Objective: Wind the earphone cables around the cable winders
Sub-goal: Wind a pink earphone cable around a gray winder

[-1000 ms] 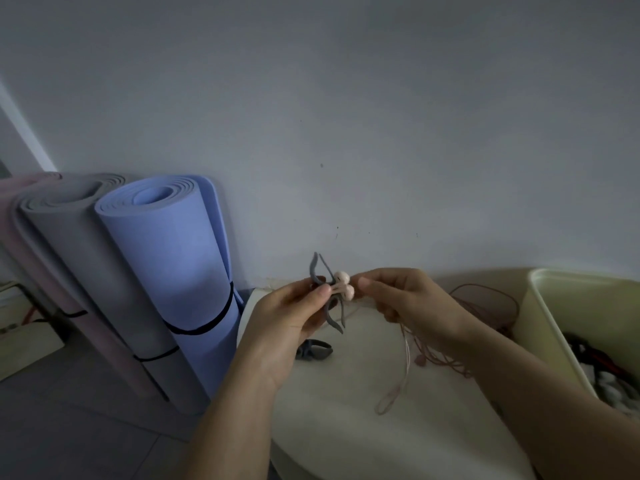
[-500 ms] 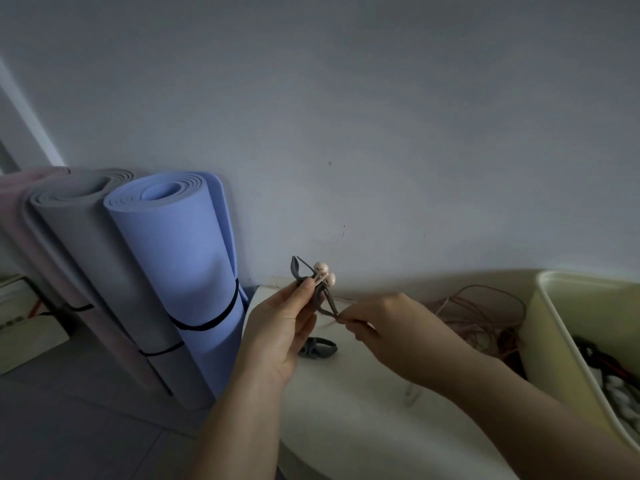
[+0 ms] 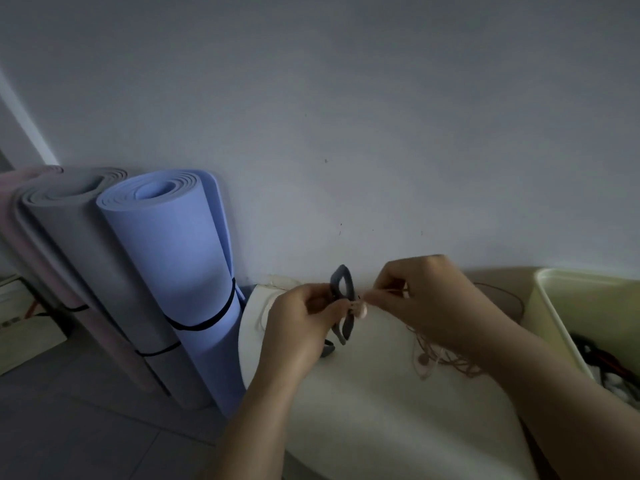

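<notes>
No words, numbers or signs can be read here. The cardboard box [image 3: 31, 337] on the floor at the far left has a small dark strip with pale marks on it, but they are too small and blurry to read.

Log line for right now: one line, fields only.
left hand: holds grey winder with earbuds | right hand: pinches cable beside winder | rest of cable: loose on table | winding: unfinished
</notes>
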Action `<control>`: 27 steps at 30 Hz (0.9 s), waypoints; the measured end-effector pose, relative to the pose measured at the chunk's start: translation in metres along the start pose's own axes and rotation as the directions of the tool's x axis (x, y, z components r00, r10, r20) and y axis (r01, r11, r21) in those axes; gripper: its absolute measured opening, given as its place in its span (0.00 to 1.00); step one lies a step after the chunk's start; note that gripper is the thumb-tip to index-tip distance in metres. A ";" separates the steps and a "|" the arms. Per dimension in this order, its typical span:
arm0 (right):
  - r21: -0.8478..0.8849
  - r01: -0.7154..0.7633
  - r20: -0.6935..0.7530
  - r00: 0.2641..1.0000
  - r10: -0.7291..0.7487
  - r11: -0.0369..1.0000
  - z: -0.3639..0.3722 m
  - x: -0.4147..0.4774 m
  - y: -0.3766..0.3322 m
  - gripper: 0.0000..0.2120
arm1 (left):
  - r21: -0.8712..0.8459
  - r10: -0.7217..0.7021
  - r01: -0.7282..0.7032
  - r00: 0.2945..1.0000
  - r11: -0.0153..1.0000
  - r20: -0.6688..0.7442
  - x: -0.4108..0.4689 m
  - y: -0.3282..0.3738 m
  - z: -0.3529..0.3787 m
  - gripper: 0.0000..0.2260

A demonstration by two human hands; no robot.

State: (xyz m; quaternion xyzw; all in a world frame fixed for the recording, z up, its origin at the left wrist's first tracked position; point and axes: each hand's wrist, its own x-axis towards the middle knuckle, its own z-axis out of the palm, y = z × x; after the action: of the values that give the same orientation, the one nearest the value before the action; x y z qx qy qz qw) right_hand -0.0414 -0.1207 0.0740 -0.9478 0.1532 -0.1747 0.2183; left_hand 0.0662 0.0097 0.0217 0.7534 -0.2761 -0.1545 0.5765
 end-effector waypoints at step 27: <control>0.353 -0.113 0.084 0.992 0.089 0.929 0.059 -0.001 0.002 0.16 | -0.662 -0.270 0.297 0.952 0.688 0.146 0.002 0.004 -0.009 0.09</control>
State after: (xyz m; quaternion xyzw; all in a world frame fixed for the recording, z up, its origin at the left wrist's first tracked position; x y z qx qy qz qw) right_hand -0.0186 -0.1005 0.0230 -0.8884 0.1603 -0.1566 0.4006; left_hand 0.0717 0.0145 0.0287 0.5221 -0.0918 -0.3450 0.7746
